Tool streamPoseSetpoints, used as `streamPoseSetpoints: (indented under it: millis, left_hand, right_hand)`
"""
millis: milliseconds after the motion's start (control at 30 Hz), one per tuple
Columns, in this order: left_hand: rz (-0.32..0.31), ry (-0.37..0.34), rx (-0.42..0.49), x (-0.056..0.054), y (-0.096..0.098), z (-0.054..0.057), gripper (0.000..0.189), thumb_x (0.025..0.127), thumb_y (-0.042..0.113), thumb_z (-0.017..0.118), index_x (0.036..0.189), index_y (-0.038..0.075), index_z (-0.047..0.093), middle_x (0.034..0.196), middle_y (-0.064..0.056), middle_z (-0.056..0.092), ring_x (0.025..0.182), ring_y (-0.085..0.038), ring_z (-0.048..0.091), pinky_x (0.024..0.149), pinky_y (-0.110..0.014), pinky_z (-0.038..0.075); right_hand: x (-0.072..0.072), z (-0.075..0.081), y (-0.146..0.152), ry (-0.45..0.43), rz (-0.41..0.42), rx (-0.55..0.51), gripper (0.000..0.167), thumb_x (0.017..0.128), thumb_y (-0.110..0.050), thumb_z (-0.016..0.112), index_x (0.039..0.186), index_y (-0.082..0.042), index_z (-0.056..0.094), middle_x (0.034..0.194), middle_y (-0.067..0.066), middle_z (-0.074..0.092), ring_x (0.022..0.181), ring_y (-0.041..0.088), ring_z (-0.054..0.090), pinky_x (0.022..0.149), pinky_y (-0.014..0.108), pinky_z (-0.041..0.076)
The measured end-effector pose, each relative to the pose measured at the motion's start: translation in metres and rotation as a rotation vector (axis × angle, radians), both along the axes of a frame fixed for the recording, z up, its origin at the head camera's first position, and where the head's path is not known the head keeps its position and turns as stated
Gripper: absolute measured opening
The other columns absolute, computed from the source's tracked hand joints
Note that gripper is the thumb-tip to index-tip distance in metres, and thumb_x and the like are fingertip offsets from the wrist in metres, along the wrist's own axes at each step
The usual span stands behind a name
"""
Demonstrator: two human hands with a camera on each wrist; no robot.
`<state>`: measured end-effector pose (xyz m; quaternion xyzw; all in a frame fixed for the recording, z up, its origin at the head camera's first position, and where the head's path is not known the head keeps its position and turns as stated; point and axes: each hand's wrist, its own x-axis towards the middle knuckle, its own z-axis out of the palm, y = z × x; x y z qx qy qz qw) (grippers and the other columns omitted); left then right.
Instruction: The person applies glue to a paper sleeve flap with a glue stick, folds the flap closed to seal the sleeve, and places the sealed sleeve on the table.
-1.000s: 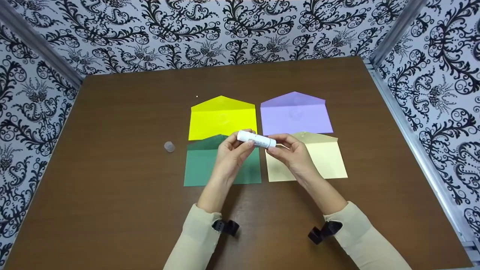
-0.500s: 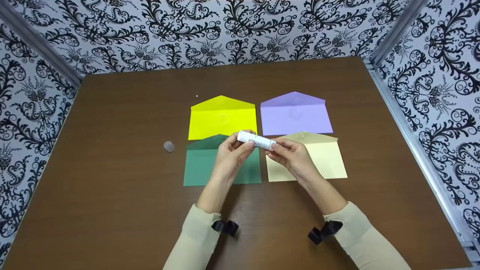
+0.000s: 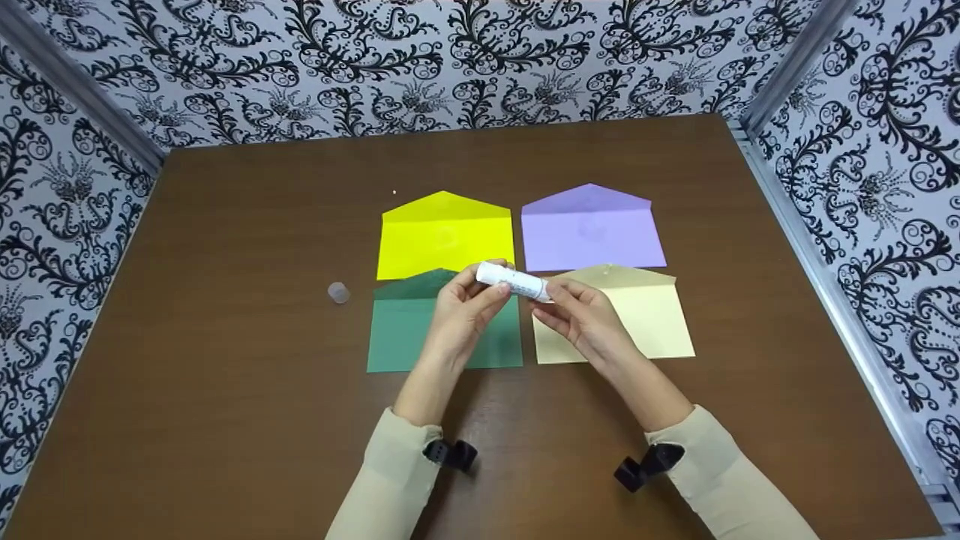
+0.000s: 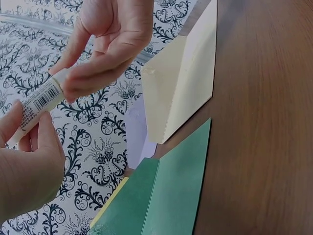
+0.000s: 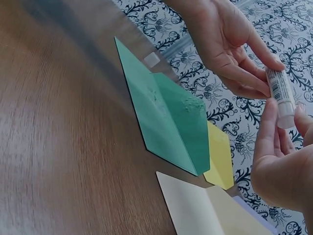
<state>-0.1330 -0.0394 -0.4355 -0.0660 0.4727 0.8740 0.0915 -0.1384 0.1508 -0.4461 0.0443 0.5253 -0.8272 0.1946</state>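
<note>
A white glue stick (image 3: 514, 281) is held level above the envelopes, with a barcode on its side in both wrist views. My left hand (image 3: 463, 311) grips its body between thumb and fingers. At the other end, my right hand (image 3: 589, 319) pinches the base. Below the left hand lies a green envelope (image 3: 420, 337), flap up, with glue smears visible on it in the right wrist view. A cream envelope (image 3: 652, 322) lies under the right hand, its flap also raised. To the left, a small translucent cap (image 3: 338, 292) stands on the table.
Behind these two, a yellow envelope (image 3: 420, 251) and a purple envelope (image 3: 622, 240) lie with flaps unfolded. All rest on a brown wooden table (image 3: 225, 360). Patterned walls (image 3: 510, 60) border its back and sides. A tiny white speck is near the yellow envelope.
My right thumb and fingers have shifted around the base end of the glue stick, the thumb moving up over it. The left hand holds still, and the envelopes and cap stay put.
</note>
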Motion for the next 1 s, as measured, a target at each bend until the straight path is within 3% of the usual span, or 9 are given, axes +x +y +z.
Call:
streamPoseSetpoints:
  millis: [200,400,600,767,1000]
  left_hand:
    - [0.014,-0.006,-0.008,-0.0003,-0.0016,0.0005,0.037,0.093,-0.008,0.061,0.129,-0.007,0.056,0.119,-0.009,0.064,0.102,-0.015,0.065,0.091,-0.027,0.059]
    - [0.015,-0.009,-0.006,-0.0001,-0.0012,0.0010,0.037,0.093,-0.008,0.061,0.130,-0.007,0.056,0.122,-0.013,0.063,0.102,-0.015,0.065,0.092,-0.027,0.058]
    - [0.016,-0.016,-0.006,0.0001,-0.0009,0.0001,0.036,0.093,-0.009,0.061,0.129,-0.008,0.057,0.117,-0.009,0.064,0.100,-0.015,0.064,0.090,-0.027,0.059]
    - [0.013,-0.007,-0.004,0.0006,-0.0008,0.0002,0.036,0.093,-0.009,0.061,0.129,-0.009,0.056,0.115,-0.008,0.065,0.100,-0.014,0.064,0.091,-0.028,0.059]
    - [-0.006,0.005,-0.020,0.0012,-0.0003,-0.0004,0.036,0.093,-0.008,0.061,0.129,-0.008,0.057,0.114,-0.007,0.065,0.101,-0.014,0.063,0.091,-0.027,0.059]
  right_hand:
    - [0.0019,0.0011,-0.0014,0.105,-0.045,-0.023,0.025,0.095,0.004,0.059,0.117,-0.007,0.067,0.119,0.005,0.065,0.107,0.016,0.067,0.099,0.032,0.056]
    - [0.0021,-0.0006,-0.0037,0.114,-0.062,0.024,0.030,0.090,0.011,0.063,0.110,-0.011,0.070,0.117,0.005,0.063,0.104,0.014,0.064,0.093,0.024,0.058]
    - [0.0005,-0.0030,-0.0026,0.083,-0.082,0.055,0.034,0.090,0.008,0.065,0.124,0.005,0.064,0.113,0.004,0.066,0.099,0.013,0.068,0.092,0.027,0.059]
    - [0.0010,-0.0028,-0.0010,0.043,-0.076,0.031,0.022,0.094,0.004,0.062,0.112,-0.004,0.072,0.108,0.004,0.069,0.093,0.014,0.073,0.087,0.028,0.061]
    - [0.0018,-0.0012,0.0000,0.073,-0.037,-0.014,0.020,0.098,-0.001,0.055,0.105,-0.012,0.071,0.103,0.006,0.067,0.084,0.013,0.072,0.080,0.023,0.061]
